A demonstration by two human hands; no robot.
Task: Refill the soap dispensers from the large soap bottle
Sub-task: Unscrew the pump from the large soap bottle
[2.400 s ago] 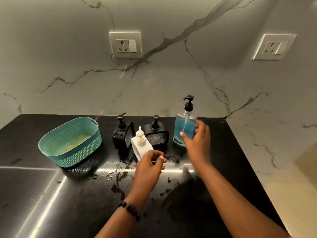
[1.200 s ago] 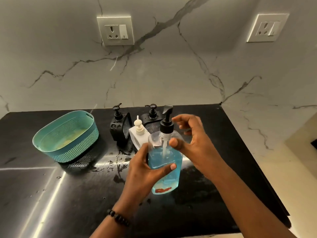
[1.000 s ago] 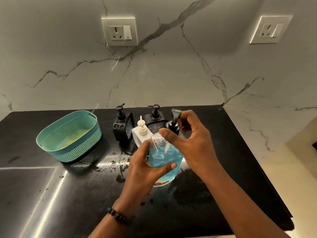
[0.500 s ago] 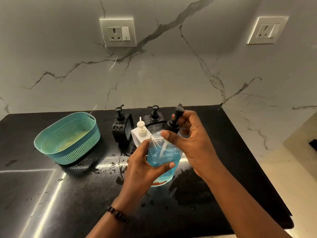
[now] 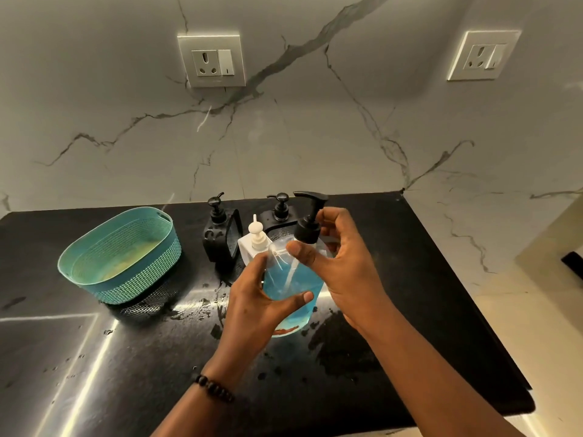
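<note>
We look down from the head camera at a black worktop [image 5: 441,279] set into a corner of white marble walls with grey veins; two wall sockets [image 5: 210,61] sit above it. Water is splashed across the worktop's middle.

Towards the back edge stand three soap dispensers in a tight group: a black one [image 5: 220,238] on the left, a second black one [image 5: 280,216] behind, and a white one [image 5: 257,242] just in front, between them. A teal basket [image 5: 126,272] sits well to their left, near the worktop's left side.

We hold the large soap bottle [image 5: 290,285], clear with blue liquid, upright over the middle of the worktop, just in front of the dispensers; whether its base touches the surface we cannot tell. Our left hand [image 5: 255,307] comes up from the near edge, a beaded bracelet [image 5: 214,387] on the wrist, and wraps the bottle's body, thumb across the front, fingers hidden behind. Our right hand [image 5: 344,266] reaches in from the near right corner, forearm slanting up and left. Its thumb and curled fingers grip the black pump collar [image 5: 307,230] at the bottle's neck, with the nozzle pointing left above the knuckles.
</note>
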